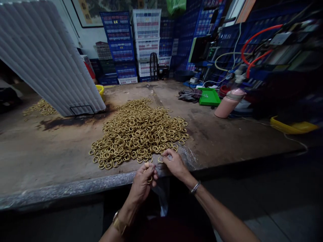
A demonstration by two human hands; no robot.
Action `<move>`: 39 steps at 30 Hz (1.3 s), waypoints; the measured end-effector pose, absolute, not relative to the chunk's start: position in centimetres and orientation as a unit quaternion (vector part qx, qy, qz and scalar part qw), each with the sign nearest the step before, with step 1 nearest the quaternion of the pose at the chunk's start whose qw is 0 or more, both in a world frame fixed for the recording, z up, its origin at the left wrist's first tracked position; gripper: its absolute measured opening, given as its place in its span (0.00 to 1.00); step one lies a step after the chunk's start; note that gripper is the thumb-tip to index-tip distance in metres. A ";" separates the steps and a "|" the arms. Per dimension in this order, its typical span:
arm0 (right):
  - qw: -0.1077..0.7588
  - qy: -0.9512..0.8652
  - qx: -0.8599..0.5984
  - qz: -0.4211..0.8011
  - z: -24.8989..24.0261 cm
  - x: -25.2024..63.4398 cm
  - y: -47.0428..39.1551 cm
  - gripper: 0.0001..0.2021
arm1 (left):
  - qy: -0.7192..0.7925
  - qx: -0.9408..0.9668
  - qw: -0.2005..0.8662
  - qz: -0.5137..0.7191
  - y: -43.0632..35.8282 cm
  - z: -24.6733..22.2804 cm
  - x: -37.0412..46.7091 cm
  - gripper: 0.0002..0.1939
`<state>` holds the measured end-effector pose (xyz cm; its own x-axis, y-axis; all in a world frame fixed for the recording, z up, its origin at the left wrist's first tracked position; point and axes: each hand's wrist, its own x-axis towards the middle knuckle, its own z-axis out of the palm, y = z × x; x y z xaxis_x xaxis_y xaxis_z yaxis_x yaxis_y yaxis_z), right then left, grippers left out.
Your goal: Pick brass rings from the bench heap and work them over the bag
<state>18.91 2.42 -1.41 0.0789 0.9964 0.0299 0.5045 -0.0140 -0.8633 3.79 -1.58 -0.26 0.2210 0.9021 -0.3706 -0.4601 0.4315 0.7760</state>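
Note:
A large pile of brass-coloured rings (141,129) is heaped on the worktable in front of me. Just off the table's front edge, my left hand (142,183) is closed, with a ring (149,179) showing between its curled fingers. How many rings it holds is hidden. My right hand (175,164) is over the near edge of the pile, thumb and fingers bent together at a single ring (160,160). A strip of clear plastic (163,198) hangs below and between the hands.
A ribbed whitish panel (52,53) leans in a black wire stand (82,111) at left, near more rings (40,109). Farther right are a green tray (209,96), a pink bottle (228,104) and a yellow tray (292,126). Stacked crates (146,25) stand behind the worktable (212,141).

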 end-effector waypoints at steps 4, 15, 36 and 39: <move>0.401 -0.491 -0.571 0.521 -1.0 17.8 1.7 0.05 | 0.506 0.422 0.580 0.480 -1.6 -0.4 4.2 0.14; 0.395 -0.502 -0.558 0.530 -0.4 16.7 0.8 0.11 | 0.480 0.499 0.547 0.470 -1.6 -0.8 4.1 0.09; 0.160 -0.785 -0.556 0.223 -0.9 17.3 -0.4 0.08 | 0.472 0.409 0.656 0.424 -1.6 -0.9 3.7 0.16; 0.121 -0.787 -0.568 0.209 -0.6 17.0 -0.5 0.09 | 0.478 0.418 0.647 0.423 -1.6 -1.1 3.6 0.15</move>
<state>17.01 -0.54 -0.64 -0.3256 0.9443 -0.0469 0.8434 0.2677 -0.4658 3.62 -1.59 -1.08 0.1856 0.9465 -0.2640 -0.1477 0.2925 0.9448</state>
